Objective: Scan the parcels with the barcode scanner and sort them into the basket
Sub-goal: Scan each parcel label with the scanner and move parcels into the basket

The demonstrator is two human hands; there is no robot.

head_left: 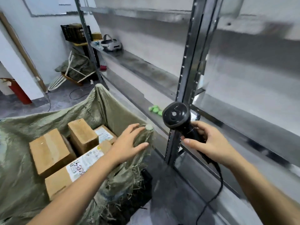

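Observation:
A basket lined with a green woven sack (103, 104) stands at the lower left. Several cardboard parcels lie inside it, among them a plain box (50, 151) and a long box with a white label (73, 172). My left hand (128, 143) hovers with straight, spread fingers over the basket's right rim, above the parcels. My right hand (209, 143) grips the handle of a black barcode scanner (176, 115). The scanner's head is up and its cable hangs down to the floor.
A grey metal shelving rack (190, 65) runs along the right, its upright post right behind the scanner. Small green objects (155, 109) lie on a shelf. A white headset (111, 43) sits farther back. A red extinguisher (19, 91) stands at the left.

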